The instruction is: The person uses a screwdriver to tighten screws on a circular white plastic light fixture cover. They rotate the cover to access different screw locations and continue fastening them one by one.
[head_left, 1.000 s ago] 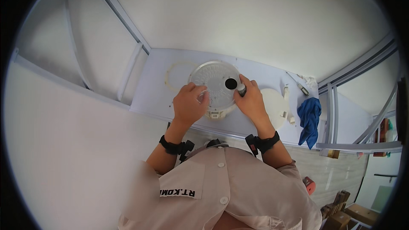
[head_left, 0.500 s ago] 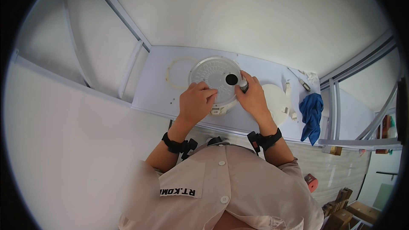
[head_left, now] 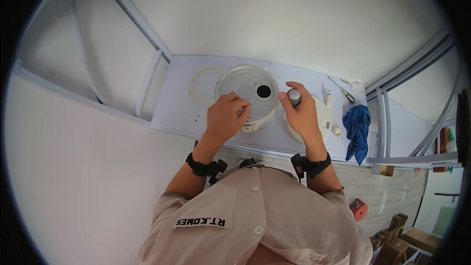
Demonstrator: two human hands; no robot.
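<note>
Trouble in the head view would most likely come from small parts: the left hand (head_left: 226,117) has its thumb and forefinger drawn close together over the near left of a round housing (head_left: 238,82), and I cannot tell whether anything is pinched there. If something tiny is, a slack hold could let it drop onto the grey top or roll off the table (head_left: 171,105).

The right hand (head_left: 303,114), just right of the housing, has its fingers curled around a grey-ended cylinder (head_left: 294,96), thumb and forefinger apart at its end. Should that grip loosen, the cylinder could fall on the white disc (head_left: 320,112) below. The housing sits on the table in front of the person, unheld as far as I can see, so a sideways push could make it slide.

Counted: one housing with one black circle (head_left: 263,91) on top, one cylinder, one white disc, one yellowish ring (head_left: 191,87), one screwdriver (head_left: 349,96), one blue cloth (head_left: 357,130), two small white pieces (head_left: 336,131) and two wrist straps (head_left: 198,167). Dark specks (head_left: 197,117) left of the housing are too small to count surely.
</note>
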